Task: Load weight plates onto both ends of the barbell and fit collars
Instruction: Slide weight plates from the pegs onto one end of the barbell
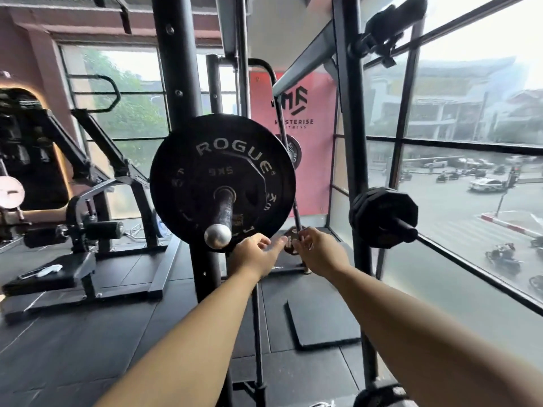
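Note:
The barbell sleeve (224, 212) points at me, its silver end cap in front. Two black plates sit on it: a large Rogue plate (182, 160) and, in front, a smaller 5 kg plate (244, 174). No collar is on the sleeve. Just right of and below the big plate, a small dark round collar (289, 245) sits low on a thin slanted rod (296, 214). My right hand (318, 249) grips the collar from the right. My left hand (254, 252) reaches in with loosely spread fingers, the fingertips at the collar's left edge.
The black rack upright (176, 69) rises behind the plates and another upright (351, 118) stands to the right, carrying stored plates on a peg (385, 215). A window wall runs along the right. A machine with a bench (55, 277) stands at left, and a loose floor mat (321, 321) lies below.

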